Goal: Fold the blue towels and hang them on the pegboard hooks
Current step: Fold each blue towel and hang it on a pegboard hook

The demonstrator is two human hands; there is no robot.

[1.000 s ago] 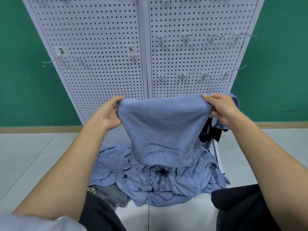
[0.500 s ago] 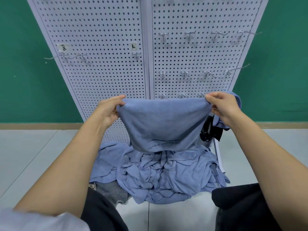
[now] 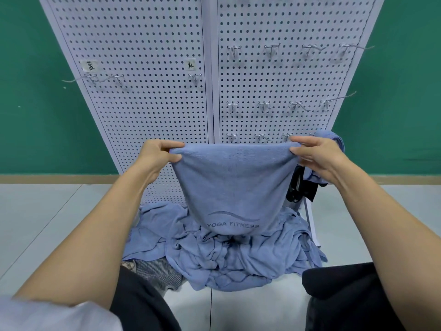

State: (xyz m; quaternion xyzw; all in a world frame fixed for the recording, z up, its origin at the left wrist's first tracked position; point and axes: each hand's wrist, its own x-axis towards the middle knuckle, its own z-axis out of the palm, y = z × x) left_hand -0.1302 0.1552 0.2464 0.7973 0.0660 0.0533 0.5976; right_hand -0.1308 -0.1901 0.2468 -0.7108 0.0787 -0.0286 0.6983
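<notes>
A white pegboard of two perforated panels, joined by an upright post at the centre, fills the upper middle of the frame; behind it on both sides runs a green wall, ending in a tan baseboard above a pale grey tiled floor with thin seams. Metal hooks stand in three rows on the right panel; a few more sit on the left panel under two small paper labels.

At mid-frame the person holds a folded blue towel stretched in the air before the board's lower part; the left hand pinches its upper left corner between thumb and fingers, and the right hand pinches the upper right corner the same way; the towel hangs down with "YOGA FITNESS" printed near its lower edge.

Beneath it a crumpled pile of blue towels lies on the floor at the foot of the board; a grey striped cloth pokes out at the pile's lower left.

Just behind the right hand another blue towel shows at the board's right edge, its support hidden; black straps dangle below it. Dark trousers and a white sleeve fill the lower corners.
</notes>
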